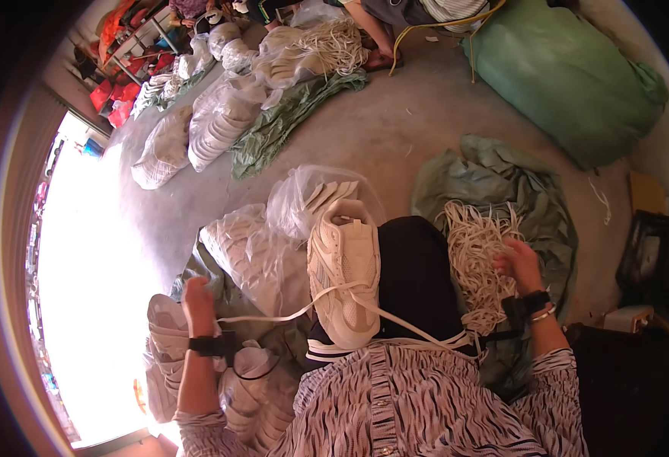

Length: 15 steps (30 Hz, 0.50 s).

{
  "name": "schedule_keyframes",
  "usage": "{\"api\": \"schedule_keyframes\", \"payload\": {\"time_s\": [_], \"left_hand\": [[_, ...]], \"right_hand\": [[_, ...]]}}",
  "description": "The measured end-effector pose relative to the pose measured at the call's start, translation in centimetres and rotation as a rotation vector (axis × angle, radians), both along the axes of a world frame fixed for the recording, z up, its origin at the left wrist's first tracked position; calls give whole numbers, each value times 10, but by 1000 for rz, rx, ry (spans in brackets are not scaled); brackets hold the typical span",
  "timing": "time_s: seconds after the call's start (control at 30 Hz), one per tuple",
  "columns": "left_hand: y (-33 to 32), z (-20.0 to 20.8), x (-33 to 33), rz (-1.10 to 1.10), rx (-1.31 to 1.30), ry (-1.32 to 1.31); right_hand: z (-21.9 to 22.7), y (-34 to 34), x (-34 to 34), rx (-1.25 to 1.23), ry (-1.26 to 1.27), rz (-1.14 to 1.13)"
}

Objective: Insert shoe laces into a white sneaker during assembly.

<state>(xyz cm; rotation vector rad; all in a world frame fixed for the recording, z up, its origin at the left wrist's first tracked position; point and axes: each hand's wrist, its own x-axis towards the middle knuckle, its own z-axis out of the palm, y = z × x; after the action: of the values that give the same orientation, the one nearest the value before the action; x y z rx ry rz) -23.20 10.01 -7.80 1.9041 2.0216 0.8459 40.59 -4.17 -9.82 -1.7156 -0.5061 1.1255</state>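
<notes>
A cream lace-up sneaker [344,266] rests on my dark-clothed lap, toe toward me. A flat cream shoelace [292,314] crosses its front, one end running left and the other slanting down right across my waist. My left hand [199,301] is raised at the left and looks closed, with the lace's left end reaching it; its fingers are partly hidden. At the right, my right hand [518,264] hovers by a heap of loose cream laces [480,266]. Its fingers are bent but apart, and I see nothing held in them.
Shoes in clear plastic bags [247,247] lie ahead to the left, and stacked shoes [168,327] stand beside my left arm. A large green sack [566,84] sits at the far right. More bagged shoes [228,118] and people are farther off. Green sheeting [532,186] lies under the laces.
</notes>
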Motion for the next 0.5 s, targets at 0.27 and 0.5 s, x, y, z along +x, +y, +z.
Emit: {"api": "schedule_keyframes", "payload": {"time_s": [0.27, 0.5], "left_hand": [[-48, 54, 227, -411, -328, -742], [-53, 58, 218, -428, -588, -816]], "right_hand": [[86, 60, -172, 358, -651, 808], [78, 65, -182, 351, -895, 917]]}}
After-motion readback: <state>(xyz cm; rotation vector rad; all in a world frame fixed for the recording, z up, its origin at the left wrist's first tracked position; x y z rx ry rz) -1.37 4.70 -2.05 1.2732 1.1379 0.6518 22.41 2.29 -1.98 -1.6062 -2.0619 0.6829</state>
